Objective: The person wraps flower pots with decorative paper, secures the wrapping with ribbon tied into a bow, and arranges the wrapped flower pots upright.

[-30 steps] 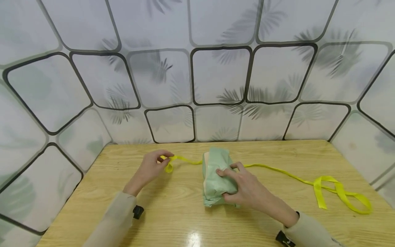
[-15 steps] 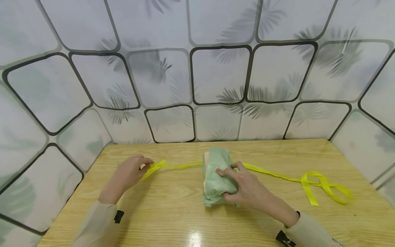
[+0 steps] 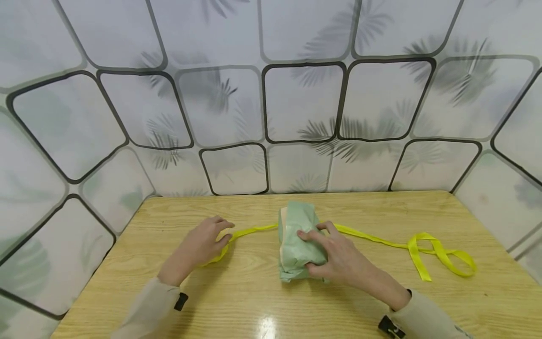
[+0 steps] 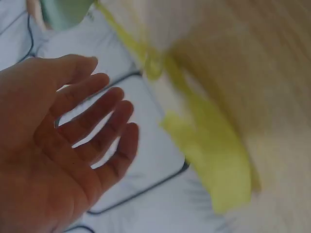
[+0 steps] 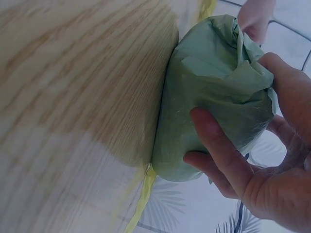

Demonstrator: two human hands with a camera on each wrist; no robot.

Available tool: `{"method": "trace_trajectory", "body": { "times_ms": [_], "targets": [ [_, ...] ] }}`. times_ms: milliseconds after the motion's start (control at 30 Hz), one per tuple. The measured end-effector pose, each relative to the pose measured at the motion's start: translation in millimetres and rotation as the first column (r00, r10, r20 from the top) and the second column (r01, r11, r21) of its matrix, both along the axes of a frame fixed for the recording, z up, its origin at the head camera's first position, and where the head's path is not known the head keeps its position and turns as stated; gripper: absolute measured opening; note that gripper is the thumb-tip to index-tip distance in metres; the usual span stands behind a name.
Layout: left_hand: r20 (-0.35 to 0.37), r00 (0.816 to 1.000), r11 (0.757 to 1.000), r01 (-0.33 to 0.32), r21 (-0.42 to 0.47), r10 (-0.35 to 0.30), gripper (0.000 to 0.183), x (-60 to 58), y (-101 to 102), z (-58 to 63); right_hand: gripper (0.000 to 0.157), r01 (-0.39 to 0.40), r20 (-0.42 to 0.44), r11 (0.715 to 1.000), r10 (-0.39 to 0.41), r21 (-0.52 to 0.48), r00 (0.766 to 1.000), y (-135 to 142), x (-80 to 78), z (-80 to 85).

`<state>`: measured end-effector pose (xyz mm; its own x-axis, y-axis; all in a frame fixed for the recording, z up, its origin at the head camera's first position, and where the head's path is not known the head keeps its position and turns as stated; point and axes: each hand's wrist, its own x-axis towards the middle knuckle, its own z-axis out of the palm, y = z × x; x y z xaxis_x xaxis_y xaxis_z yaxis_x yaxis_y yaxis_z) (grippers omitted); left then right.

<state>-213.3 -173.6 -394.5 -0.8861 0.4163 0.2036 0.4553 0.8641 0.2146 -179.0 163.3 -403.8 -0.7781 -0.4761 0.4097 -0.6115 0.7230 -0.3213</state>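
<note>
A package wrapped in pale green paper [image 3: 299,242] lies on the table, its paper gathered in folds at one end in the right wrist view. My right hand [image 3: 338,256] grips it, thumb near the folded end and fingers spread over its side. A yellow ribbon [image 3: 254,230] passes beneath the package and stretches out to both sides. My left hand [image 3: 207,242] hovers by the ribbon's left end; in the left wrist view its fingers [image 4: 112,121] are relaxed and apart from the ribbon's loose end [image 4: 214,150], with nothing in the palm.
On the right, the ribbon's other end [image 3: 442,254] lies in loose loops on the wooden table [image 3: 237,301]. A wall covering with a leaf and rounded-square pattern [image 3: 302,103] rises behind the table's back edge and along its sides.
My left hand drew the ribbon leftward, then let it go and came back a little to the right. The loops on the right slid left. My right hand and the package stayed put.
</note>
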Motion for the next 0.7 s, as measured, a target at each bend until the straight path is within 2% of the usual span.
{"method": "trace_trajectory", "body": {
  "times_ms": [100, 200, 333, 500, 600, 700],
  "targets": [
    [0.094, 0.995, 0.999, 0.032, -0.032, -0.029, 0.028, 0.1, 14, -8.8, 0.066, 0.003, -0.006, 1.0, -0.003, 0.002, 1.0, 1, -0.1, 0.0],
    [0.142, 0.99, 0.998, 0.003, -0.06, 0.005, 0.027, 1.8, 19, -14.7, 0.066, 0.001, 0.0, 1.0, -0.001, 0.005, 1.0, 1, 0.7, 0.9],
    [0.111, 0.992, 0.993, -0.044, -0.111, 0.056, 0.025, 1.4, 11, -18.1, 0.066, -0.003, 0.021, 1.0, 0.003, 0.0, 1.0, 0, 1.4, 1.3],
    [0.127, 0.989, 0.989, -0.064, -0.13, 0.081, 0.015, -9.9, -10, -19.4, 0.066, 0.002, 0.043, 1.0, -0.002, 0.003, 0.999, 0, 1.9, 1.0],
    [0.16, 0.983, 0.991, -0.075, -0.112, 0.093, 0.023, -14.2, -23, -16.4, 0.066, 0.006, 0.052, 1.0, -0.007, 0.002, 0.999, 0, 2.0, 0.6],
    [0.132, 0.987, 0.992, -0.083, -0.099, 0.096, 0.031, -12.6, -30, -10.5, 0.067, 0.009, 0.049, 1.0, -0.009, -0.001, 0.999, -1, 1.8, 0.5]
  ]
}}
